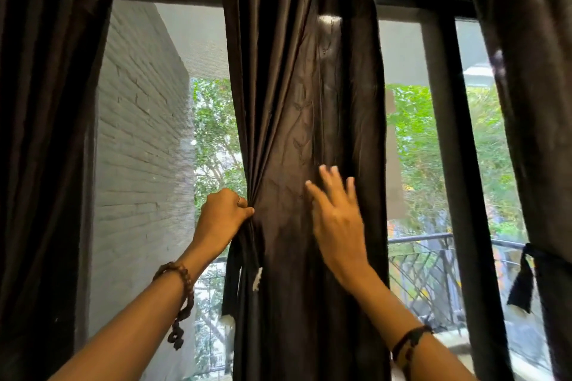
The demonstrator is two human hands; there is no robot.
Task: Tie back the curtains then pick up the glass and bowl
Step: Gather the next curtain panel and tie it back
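You are standing at the window (161,133) with three dark curtains hanging before you, and you are working on the middle curtain (288,102), which is falling straight down between your two arms. The right curtain (532,102), well off beyond your right hand, is already looking cinched by a tie (526,275); the left curtain (46,133) is hanging loose beyond your left hand.

Your left hand (221,216) is gripping the curtain's left edge, fingers curled round a bunch of pleats. Your right hand (335,216) is lying spread and flat against the cloth, just beside the left.

To do this step well, you should be sweeping that flat hand across to gather the whole width into the left fist, so no fold is escaping. A strip of fabric with a pale tag (257,280) is dangling just below your left hand; it may be the tie-back, though I cannot tell.

The glass and bowl are not showing here.
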